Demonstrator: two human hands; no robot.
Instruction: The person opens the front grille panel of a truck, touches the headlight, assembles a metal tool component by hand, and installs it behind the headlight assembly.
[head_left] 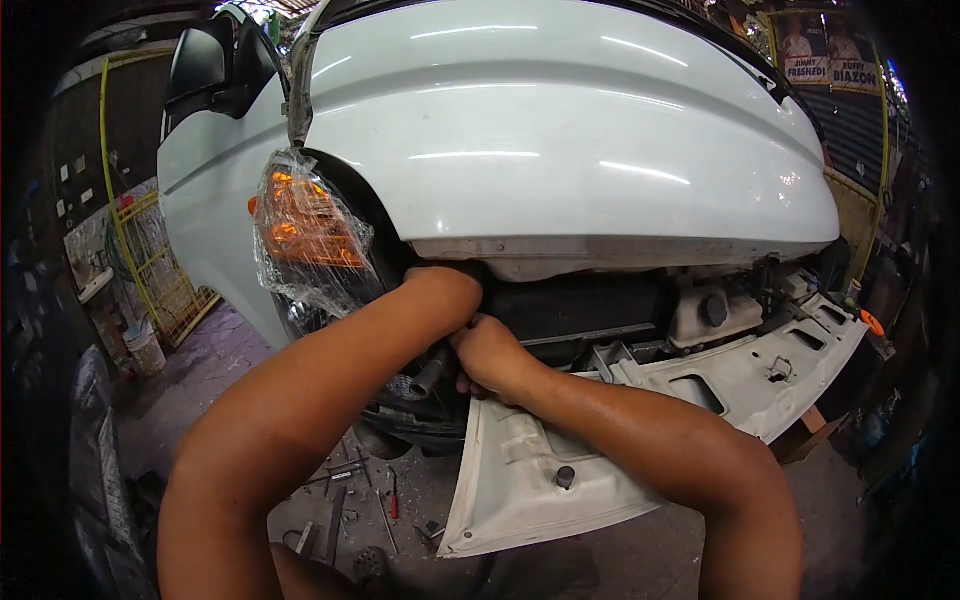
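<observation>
My left hand [446,290] reaches into the dark gap under the front edge of the white van's body [560,140]. It is bent at the wrist and its fingers are hidden. Just below, my right hand [488,355] has its fingers curled closed, close to the left wrist; what they hold, if anything, is hidden. Beside them on the left is a headlight [310,230] with orange lenses, wrapped in clear plastic film. A dark, tube-like part [432,370] shows between the headlight and my right hand. Under my right forearm lies a white front panel [540,490] with cut-out slots.
A white fluid tank with a black cap [712,312] sits in the opening on the right. Several tools, including a red-handled screwdriver [394,505], lie on the floor below. A bucket [145,348] and a yellow gate [165,270] stand at the left.
</observation>
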